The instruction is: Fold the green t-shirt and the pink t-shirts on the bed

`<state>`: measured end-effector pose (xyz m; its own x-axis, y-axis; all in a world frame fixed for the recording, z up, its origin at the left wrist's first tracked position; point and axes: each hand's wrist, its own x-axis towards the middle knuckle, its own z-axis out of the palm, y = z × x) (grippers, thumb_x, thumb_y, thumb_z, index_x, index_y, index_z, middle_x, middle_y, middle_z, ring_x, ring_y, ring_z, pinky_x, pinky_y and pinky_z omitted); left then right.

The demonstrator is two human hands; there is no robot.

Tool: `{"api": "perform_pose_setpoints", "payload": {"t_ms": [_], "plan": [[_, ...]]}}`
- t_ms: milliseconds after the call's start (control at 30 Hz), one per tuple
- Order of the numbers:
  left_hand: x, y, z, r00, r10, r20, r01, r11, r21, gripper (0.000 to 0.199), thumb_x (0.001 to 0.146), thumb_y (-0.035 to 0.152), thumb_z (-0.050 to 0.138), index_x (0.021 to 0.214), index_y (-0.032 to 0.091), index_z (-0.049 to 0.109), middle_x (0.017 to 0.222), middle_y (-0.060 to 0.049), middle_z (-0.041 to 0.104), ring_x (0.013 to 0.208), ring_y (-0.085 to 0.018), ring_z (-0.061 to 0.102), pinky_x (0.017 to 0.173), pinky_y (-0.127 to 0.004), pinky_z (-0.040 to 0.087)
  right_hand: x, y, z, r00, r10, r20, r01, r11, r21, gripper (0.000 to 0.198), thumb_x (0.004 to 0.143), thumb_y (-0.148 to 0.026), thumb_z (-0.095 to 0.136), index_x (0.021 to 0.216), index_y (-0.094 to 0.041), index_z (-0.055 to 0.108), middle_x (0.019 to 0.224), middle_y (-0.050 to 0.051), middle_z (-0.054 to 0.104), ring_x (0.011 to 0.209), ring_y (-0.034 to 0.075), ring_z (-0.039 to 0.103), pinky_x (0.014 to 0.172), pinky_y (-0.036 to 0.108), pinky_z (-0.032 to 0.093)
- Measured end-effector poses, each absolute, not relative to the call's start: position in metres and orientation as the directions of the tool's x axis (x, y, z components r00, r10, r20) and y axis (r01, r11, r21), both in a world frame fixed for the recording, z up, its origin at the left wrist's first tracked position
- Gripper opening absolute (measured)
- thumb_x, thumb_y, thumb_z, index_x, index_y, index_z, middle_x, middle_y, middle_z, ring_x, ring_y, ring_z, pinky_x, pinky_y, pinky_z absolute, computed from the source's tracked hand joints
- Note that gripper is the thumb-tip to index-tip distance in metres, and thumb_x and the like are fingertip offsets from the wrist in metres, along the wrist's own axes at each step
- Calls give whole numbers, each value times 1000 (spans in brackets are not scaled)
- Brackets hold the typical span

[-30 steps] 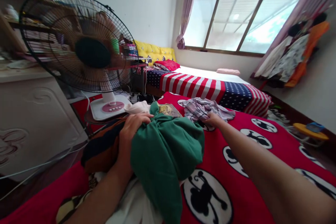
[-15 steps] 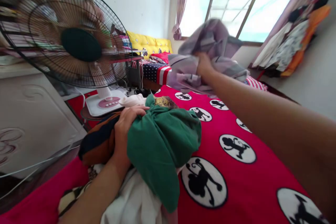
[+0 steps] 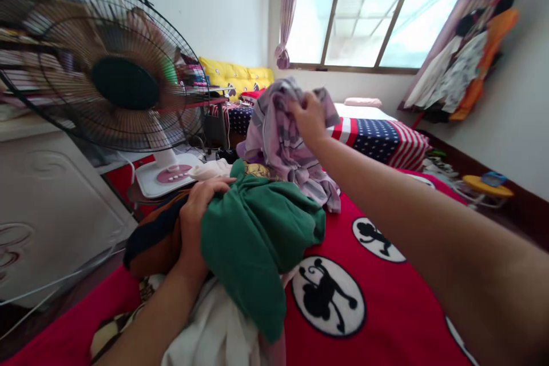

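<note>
My right hand [image 3: 311, 117] grips a lilac and grey plaid shirt [image 3: 278, 131], its fingers closed in the fabric. The shirt hangs bunched above the far side of the clothes pile, with its lower end against the red bedspread. My left hand [image 3: 199, 206] lies on the near pile, its fingers bent over the edge of a green garment [image 3: 253, 229]; its thumb is hidden. Left of that hand is a brown and navy garment [image 3: 156, 234]. A white cloth [image 3: 218, 320] lies below, and a pale cloth [image 3: 210, 169] sits behind the fingers.
The red bedspread [image 3: 398, 297] has round monkey prints. A large fan [image 3: 124, 83] stands close on the left beside a white cabinet [image 3: 55, 200]. Farther back are a bed with a flag-patterned cover [image 3: 373, 140], a yellow stool [image 3: 486, 186] and hanging clothes [image 3: 467, 68].
The plaid shirt in my right hand has come down and to the left, from above the bedspread to behind the green garment. My left hand stays on the pile. The view has shifted slightly.
</note>
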<state>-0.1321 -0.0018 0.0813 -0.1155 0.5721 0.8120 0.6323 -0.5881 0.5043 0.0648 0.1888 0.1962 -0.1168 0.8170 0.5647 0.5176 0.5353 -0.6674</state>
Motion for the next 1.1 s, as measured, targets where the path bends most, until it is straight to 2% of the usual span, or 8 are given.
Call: {"api": "perform_pose_setpoints", "payload": {"t_ms": [67, 167, 267, 367, 500, 633, 933, 1100], "plan": [[-132, -1, 81, -131, 573, 809, 635, -578, 512, 5, 84, 20, 54, 86, 22, 58, 104, -3, 70, 102, -20, 63, 96, -32, 46, 72, 165, 156, -206, 931, 301, 620, 362, -696, 15, 84, -25, 61, 95, -14, 62, 84, 2, 66, 81, 17, 63, 77, 29, 50], [-132, 0, 81, -164, 598, 784, 616, -559, 555, 6, 83, 22, 54, 86, 21, 59, 104, -4, 70, 101, -20, 63, 96, -32, 47, 93, 121, 95, -292, 942, 163, 632, 318, -707, 8, 69, -16, 71, 75, -16, 67, 71, 1, 69, 72, 20, 64, 72, 30, 52], [-131, 1, 82, -164, 608, 777, 602, -562, 567, 6, 83, 22, 53, 86, 21, 58, 104, -5, 70, 101, -20, 64, 97, -33, 47, 125, 73, 60, -251, 951, 178, 604, 298, -739, 19, 84, -23, 52, 90, -17, 69, 88, 5, 73, 85, 21, 67, 78, 31, 52], [-131, 1, 83, -144, 593, 792, 618, -571, 540, 7, 83, 24, 53, 87, 20, 58, 104, -6, 70, 101, -20, 63, 96, -35, 47, 162, 16, 40, -211, 960, 183, 515, 268, -814, 27, 86, -32, 51, 99, -16, 67, 97, 8, 73, 91, 22, 67, 82, 34, 53], [-131, 2, 84, -124, 572, 811, 632, -584, 509, 10, 84, 27, 52, 87, 19, 58, 102, -7, 70, 100, -21, 63, 95, -37, 47, 197, -65, 12, -181, 978, 108, 359, 168, -918, 26, 81, -41, 61, 96, -21, 68, 106, 11, 71, 99, 26, 67, 85, 38, 54], [-128, 2, 84, -73, 568, 820, 680, -573, 458, 12, 85, 26, 50, 90, 19, 58, 103, -9, 69, 100, -22, 61, 96, -40, 46, 209, -115, -10, -156, 967, 204, 336, 246, -909, 15, 85, -36, 59, 88, -25, 68, 123, 11, 63, 115, 27, 60, 98, 41, 48], [-132, -21, 114, 280, 690, 667, 717, -613, 333, 33, 77, 25, 54, 106, 19, 68, 120, -10, 67, 114, -25, 61, 103, -41, 46, 205, -121, -10, -146, 929, 341, 365, 371, -854, 14, 86, -28, 55, 81, -24, 67, 112, 10, 64, 104, 25, 64, 93, 41, 49], [-120, -54, 165, 278, 700, 658, 839, -510, 188, 35, 71, 15, 46, 88, 24, 76, 115, -6, 70, 108, -25, 65, 99, -38, 50, 201, -120, -11, -142, 925, 351, 375, 379, -846, 15, 86, -25, 53, 79, -23, 67, 108, 10, 64, 101, 25, 63, 89, 38, 49]]}}
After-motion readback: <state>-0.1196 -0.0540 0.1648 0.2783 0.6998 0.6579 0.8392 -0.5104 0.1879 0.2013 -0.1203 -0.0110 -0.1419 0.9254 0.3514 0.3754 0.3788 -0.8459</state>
